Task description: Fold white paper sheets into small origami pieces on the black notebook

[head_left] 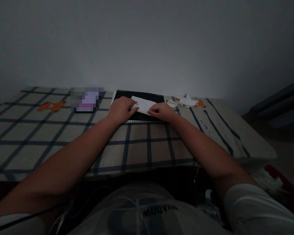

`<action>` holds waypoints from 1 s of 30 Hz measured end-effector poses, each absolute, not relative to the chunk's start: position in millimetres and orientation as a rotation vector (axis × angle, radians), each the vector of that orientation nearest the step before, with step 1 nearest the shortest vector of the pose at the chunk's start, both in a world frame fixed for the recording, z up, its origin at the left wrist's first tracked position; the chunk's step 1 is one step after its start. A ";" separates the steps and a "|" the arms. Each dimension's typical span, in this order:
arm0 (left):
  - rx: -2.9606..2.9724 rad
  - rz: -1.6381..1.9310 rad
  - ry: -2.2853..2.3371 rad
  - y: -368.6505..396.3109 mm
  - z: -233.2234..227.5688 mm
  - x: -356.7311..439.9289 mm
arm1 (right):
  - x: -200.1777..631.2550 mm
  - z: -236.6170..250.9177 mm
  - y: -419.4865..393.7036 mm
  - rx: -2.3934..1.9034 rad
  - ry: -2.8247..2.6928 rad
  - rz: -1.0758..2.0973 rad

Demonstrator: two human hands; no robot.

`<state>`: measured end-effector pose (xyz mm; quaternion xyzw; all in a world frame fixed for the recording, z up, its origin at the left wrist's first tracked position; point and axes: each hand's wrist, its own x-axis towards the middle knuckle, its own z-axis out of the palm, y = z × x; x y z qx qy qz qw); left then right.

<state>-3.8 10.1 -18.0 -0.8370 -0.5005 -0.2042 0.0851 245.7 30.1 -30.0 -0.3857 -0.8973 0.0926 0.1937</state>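
A folded sheet of white paper lies over a black board with a white, dotted edge. My left hand grips the paper's left end, thumb and fingers closed on it. At the other end, my right hand pinches the near right corner between thumb and fingertips. Just right of the board sit several folded white paper pieces, one with a raised point.
A checked tablecloth with orange bear prints covers the table, which meets a plain wall. To the left lies a phone with a lit, blurred screen. Below the table's right edge are a plastic bottle and a red container.
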 end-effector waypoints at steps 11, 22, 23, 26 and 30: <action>-2.435 -0.735 -1.546 0.8 -20.5 5.8 | 236.2 -37.6 26.7 -0.996 -2.571 0.108; -2.607 -0.544 -1.548 7.5 -28.8 5.6 | 233.0 -35.1 21.6 -0.742 -2.658 0.083; -2.621 -0.513 -1.542 8.9 -29.6 4.3 | 232.7 -34.7 21.2 -0.716 -2.662 0.105; -2.668 -0.411 -1.517 13.2 -31.2 0.2 | 233.8 -34.4 22.8 -0.687 -2.657 0.186; -2.724 -0.277 -1.459 16.4 -31.6 -2.8 | 240.2 -37.4 29.1 -0.795 -2.601 0.121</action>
